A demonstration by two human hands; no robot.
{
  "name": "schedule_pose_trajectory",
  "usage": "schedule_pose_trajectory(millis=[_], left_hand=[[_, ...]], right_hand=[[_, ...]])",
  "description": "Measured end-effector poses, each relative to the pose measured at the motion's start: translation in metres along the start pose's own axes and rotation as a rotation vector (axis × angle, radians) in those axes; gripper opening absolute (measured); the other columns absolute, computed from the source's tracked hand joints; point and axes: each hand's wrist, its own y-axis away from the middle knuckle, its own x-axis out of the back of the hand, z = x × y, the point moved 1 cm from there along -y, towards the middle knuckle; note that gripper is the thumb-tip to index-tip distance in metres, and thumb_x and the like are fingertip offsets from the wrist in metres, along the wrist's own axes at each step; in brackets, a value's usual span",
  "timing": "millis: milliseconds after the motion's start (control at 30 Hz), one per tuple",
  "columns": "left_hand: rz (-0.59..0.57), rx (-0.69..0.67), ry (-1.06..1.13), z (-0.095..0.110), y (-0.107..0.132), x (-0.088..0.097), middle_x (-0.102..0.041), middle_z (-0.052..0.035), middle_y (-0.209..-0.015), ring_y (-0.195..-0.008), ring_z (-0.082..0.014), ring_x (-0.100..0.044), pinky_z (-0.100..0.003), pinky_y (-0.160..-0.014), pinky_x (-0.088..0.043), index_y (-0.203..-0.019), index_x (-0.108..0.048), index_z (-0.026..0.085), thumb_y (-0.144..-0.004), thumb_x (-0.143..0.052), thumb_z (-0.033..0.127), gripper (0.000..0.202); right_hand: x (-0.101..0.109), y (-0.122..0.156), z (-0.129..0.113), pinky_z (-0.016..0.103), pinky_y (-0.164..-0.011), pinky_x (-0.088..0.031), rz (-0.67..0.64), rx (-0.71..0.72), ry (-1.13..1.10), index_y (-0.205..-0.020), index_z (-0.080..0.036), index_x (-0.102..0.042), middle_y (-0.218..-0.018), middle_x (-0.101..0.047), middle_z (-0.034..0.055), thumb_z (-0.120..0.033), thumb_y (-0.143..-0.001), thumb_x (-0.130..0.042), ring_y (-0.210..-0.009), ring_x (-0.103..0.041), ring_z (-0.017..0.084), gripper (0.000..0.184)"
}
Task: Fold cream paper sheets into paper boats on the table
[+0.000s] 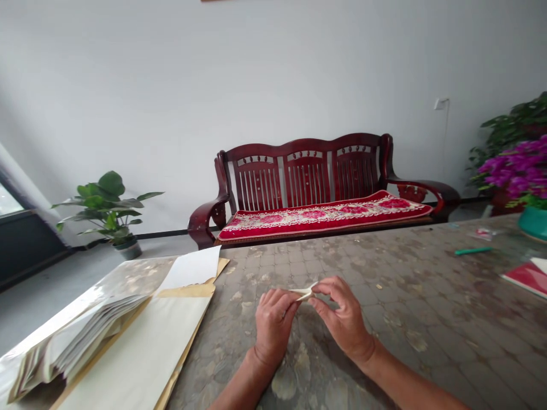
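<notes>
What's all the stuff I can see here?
strip: 1, cream, between both hands
table: 1, grey, below hands
paper stack: 1, whitish, table left
sheets: several, cream, white, brown, table left
stick: 1, green, table right
booklet: 1, red, table right
packet: 1, clear-red, table right
scrap: 1, beige, mid-table
flowers: 1 bunch, purple, in pot
pot: 1, teal, table right
bench: 1, dark red, beyond table
mat: 1, red and white, on bench
plants: at least 2, green, left and right
socket: 1, white, on wall
wall: 1, white, behind bench
floor: 1, grey, left
panel: 1, dark, far left
left hand: 1, bare, pinching strip
right hand: 1, bare, pinching strip
</notes>
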Motion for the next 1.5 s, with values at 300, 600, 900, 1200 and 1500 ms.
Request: schedule_pose_trajectory(millis=[300, 600, 900, 1200, 1500], left_hand=[[0.015, -0.077, -0.051, 0.004, -0.001, 0.003, -0.070, -0.0007, -0.077, -0.072, -0.0158, -0.059, -0.029, -0.068, -0.038, -0.082, -0.069, 0.024, -0.094, -0.057, 0.027, 0.017], [0.132, -0.087, 0.042, 0.019, -0.011, 0.009, -0.070, -0.0023, -0.086, -0.083, -0.0178, -0.060, -0.031, -0.076, -0.043, -0.093, -0.070, 0.025, -0.093, -0.059, 0.033, 0.013], [0.152, -0.062, 0.058, 0.021, -0.014, 0.003, -0.069, -0.0018, -0.078, -0.075, -0.0162, -0.060, -0.030, -0.072, -0.042, -0.084, -0.069, 0.023, -0.094, -0.056, 0.030, 0.018], [0.151, -0.052, 0.051, 0.023, -0.018, 0.005, -0.066, -0.0005, -0.076, -0.074, -0.0153, -0.059, -0.028, -0.071, -0.041, -0.082, -0.062, 0.021, -0.095, -0.053, 0.027, 0.018], [0.139, -0.027, 0.065, 0.024, -0.015, 0.003, -0.066, -0.0005, -0.076, -0.073, -0.0145, -0.060, -0.026, -0.070, -0.041, -0.080, -0.063, 0.021, -0.095, -0.054, 0.025, 0.018]], right_hand=[[0.000, -0.001, 0.001, 0.029, -0.069, -0.047, -0.055, 0.027, 0.009, -0.081, -0.024, -0.066, -0.076, -0.063, 0.0015, -0.029, -0.091, -0.059, -0.076, -0.059, 0.017, 0.013], [-0.004, 0.000, 0.005, 0.029, -0.068, -0.043, -0.077, 0.028, 0.083, -0.078, -0.023, -0.064, -0.073, -0.062, 0.0005, -0.033, -0.093, -0.058, -0.074, -0.055, 0.017, 0.019], [-0.007, 0.002, 0.002, 0.029, -0.069, -0.043, -0.064, 0.034, 0.100, -0.079, -0.024, -0.065, -0.074, -0.062, 0.0005, -0.032, -0.094, -0.057, -0.074, -0.056, 0.016, 0.018], [-0.011, 0.004, 0.012, 0.029, -0.072, -0.047, 0.090, -0.146, -0.010, -0.098, -0.023, -0.059, -0.090, -0.061, 0.0022, -0.034, -0.081, -0.071, -0.082, -0.056, 0.017, 0.023], [-0.008, 0.002, 0.001, 0.028, -0.069, -0.045, 0.022, -0.074, -0.075, -0.077, -0.023, -0.060, -0.073, -0.060, -0.0011, -0.027, -0.088, -0.062, -0.073, -0.056, 0.015, 0.012]])
